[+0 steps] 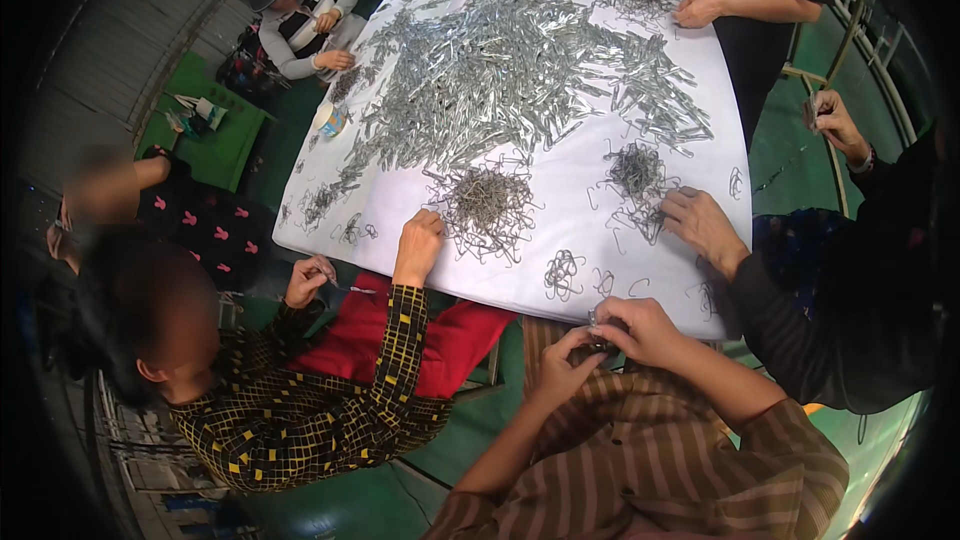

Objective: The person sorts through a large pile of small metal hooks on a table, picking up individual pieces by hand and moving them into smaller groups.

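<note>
Just off the near edge of the white-covered table (480,285), my left hand (566,370) and my right hand (642,333) meet fingertip to fingertip. Pinched between them is a small shiny metal piece (594,321), mostly covered by the fingers, so its exact kind is unclear. Closest to my hands on the tabletop lie a small heap of bent wire hooks (563,275) and a few loose wire pieces (604,282). Beyond these is a larger tangle of wire hooks (488,202). A broad mound of silver metal strips (490,70) covers the table's middle.
At my left, a person in a checked sleeve reaches a hand (418,245) to the large tangle. Another person's hand (700,225) on my right touches a second wire pile (637,175). More people work around the far sides. A paper cup (330,120) stands near the left edge.
</note>
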`<state>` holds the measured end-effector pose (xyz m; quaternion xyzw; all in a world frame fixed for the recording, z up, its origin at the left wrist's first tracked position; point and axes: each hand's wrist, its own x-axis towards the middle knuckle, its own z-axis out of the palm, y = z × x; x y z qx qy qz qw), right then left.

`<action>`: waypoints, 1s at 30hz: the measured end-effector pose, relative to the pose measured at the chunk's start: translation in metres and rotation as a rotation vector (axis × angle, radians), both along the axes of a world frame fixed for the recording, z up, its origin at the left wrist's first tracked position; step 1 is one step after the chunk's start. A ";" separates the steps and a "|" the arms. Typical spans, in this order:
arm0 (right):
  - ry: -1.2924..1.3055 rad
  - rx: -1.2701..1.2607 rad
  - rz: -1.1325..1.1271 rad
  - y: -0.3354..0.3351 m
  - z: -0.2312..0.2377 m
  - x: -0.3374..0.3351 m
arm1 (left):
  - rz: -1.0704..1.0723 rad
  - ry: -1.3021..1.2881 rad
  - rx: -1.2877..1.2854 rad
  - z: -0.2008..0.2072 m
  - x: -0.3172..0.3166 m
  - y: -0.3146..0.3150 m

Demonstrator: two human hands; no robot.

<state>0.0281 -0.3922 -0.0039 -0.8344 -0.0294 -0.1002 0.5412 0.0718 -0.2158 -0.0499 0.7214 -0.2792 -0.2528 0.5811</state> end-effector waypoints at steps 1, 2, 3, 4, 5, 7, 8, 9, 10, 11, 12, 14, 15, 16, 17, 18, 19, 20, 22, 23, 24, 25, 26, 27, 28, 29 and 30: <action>-0.031 -0.038 -0.001 0.000 -0.003 -0.002 | -0.067 -0.046 0.054 0.007 0.007 0.004; -0.052 -0.073 0.008 -0.001 -0.005 -0.003 | -0.141 -0.145 0.124 0.007 0.019 0.010; -0.078 -0.084 0.005 -0.001 -0.008 -0.005 | -0.150 -0.176 0.128 0.010 0.032 0.015; -0.104 -0.096 0.004 0.000 -0.012 -0.006 | -0.156 -0.208 0.133 0.014 0.047 0.017; -0.130 -0.107 0.002 0.000 -0.017 -0.007 | -0.163 -0.239 0.138 0.019 0.062 0.017; -0.130 -0.098 -0.001 0.000 -0.029 -0.008 | 0.022 -0.424 0.217 0.029 0.090 0.008; -0.131 -0.095 -0.002 0.001 -0.034 -0.009 | 0.065 -0.615 0.294 0.029 0.105 -0.001; -0.126 -0.097 -0.002 0.000 -0.037 -0.010 | 0.109 -0.807 0.370 0.026 0.118 -0.009; -0.126 -0.100 0.004 0.001 -0.037 -0.010 | 0.127 -0.880 0.453 0.020 0.130 -0.015; -0.126 -0.104 0.010 0.002 -0.039 -0.009 | 0.144 -0.952 0.536 0.009 0.140 -0.021; -0.131 -0.105 0.013 0.001 -0.042 -0.009 | 0.152 -1.025 0.613 0.000 0.152 -0.029; -0.137 -0.100 0.035 0.002 -0.050 -0.009 | 0.181 -1.064 0.657 -0.012 0.170 -0.036; -0.128 -0.097 0.042 0.002 -0.053 -0.010 | 0.196 -1.080 0.680 -0.014 0.178 -0.041; -0.120 -0.095 0.049 0.002 -0.056 -0.009 | 0.174 -1.082 0.690 -0.014 0.188 -0.045; -0.112 -0.093 0.056 0.002 -0.057 -0.009 | 0.166 -1.094 0.715 -0.014 0.198 -0.050; -0.102 -0.097 0.056 0.001 -0.057 -0.009 | 0.158 -1.105 0.734 -0.014 0.207 -0.057; -0.093 -0.101 0.057 0.000 -0.056 -0.010 | 0.150 -1.117 0.754 -0.013 0.215 -0.064; -0.084 -0.105 0.058 -0.001 -0.055 -0.009 | 0.133 -1.124 0.784 -0.013 0.222 -0.070; -0.085 -0.105 0.053 0.000 -0.056 -0.008 | 0.092 -1.118 0.803 -0.011 0.233 -0.078; -0.087 -0.105 0.051 0.000 -0.056 -0.007 | 0.073 -1.115 0.812 -0.011 0.238 -0.080; -0.099 -0.121 0.053 0.000 -0.056 -0.007 | 0.070 -1.142 0.814 -0.011 0.240 -0.082; -0.112 -0.136 0.057 0.001 -0.057 -0.006 | 0.066 -1.114 0.830 -0.011 0.241 -0.082; -0.126 -0.151 0.063 0.001 -0.057 -0.006 | 0.064 -1.087 0.846 -0.010 0.243 -0.082; -0.127 -0.150 0.060 0.001 -0.057 -0.006 | 0.054 -1.060 0.863 -0.010 0.243 -0.082; -0.129 -0.150 0.059 0.002 -0.058 -0.006 | 0.066 -1.060 0.857 -0.011 0.243 -0.081; -0.132 -0.149 0.060 0.002 -0.058 -0.006 | 0.082 -1.061 0.853 -0.012 0.242 -0.076; -0.140 -0.139 0.056 0.002 -0.058 -0.006 | 0.093 -1.063 0.847 -0.014 0.241 -0.072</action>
